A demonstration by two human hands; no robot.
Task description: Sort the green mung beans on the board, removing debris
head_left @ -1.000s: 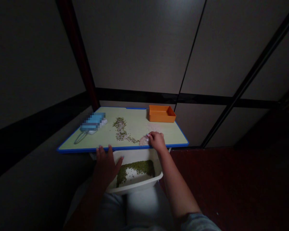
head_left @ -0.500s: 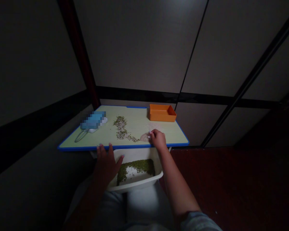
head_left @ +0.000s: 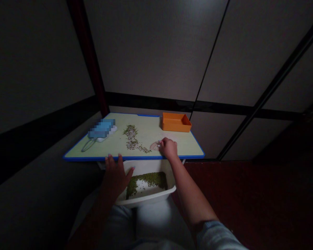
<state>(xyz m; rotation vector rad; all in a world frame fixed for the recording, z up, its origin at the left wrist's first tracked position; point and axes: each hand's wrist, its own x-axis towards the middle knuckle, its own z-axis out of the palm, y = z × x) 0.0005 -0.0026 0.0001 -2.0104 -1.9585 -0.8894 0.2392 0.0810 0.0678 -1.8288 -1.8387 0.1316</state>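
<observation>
My right hand [head_left: 169,147] is closed in a pinch low over the table, on the edge of a pale, see-through rounded piece [head_left: 154,146] whose exact kind I cannot make out. Just left of that piece ends a trail of green and pale grains [head_left: 144,149], which runs back to a larger mixed patch [head_left: 131,133]. My left hand [head_left: 116,175] is open, fingers spread, by the table's front edge and over the left side of a white tub [head_left: 151,200]. Green grains [head_left: 156,178] lie in the tub, banked along its far and left sides.
An orange open box [head_left: 176,126] stands at the table's back right. Faint pale grains [head_left: 168,135] lie in front of it. At the left is a blurred blue item [head_left: 102,128] on something white with a looped handle [head_left: 88,144]. Blue edging [head_left: 135,158] borders the table; panels rise behind.
My right hand and the see-through piece have moved slightly right, then back left toward the grain trail. My left hand keeps its place at the tub. The view has shifted a little.
</observation>
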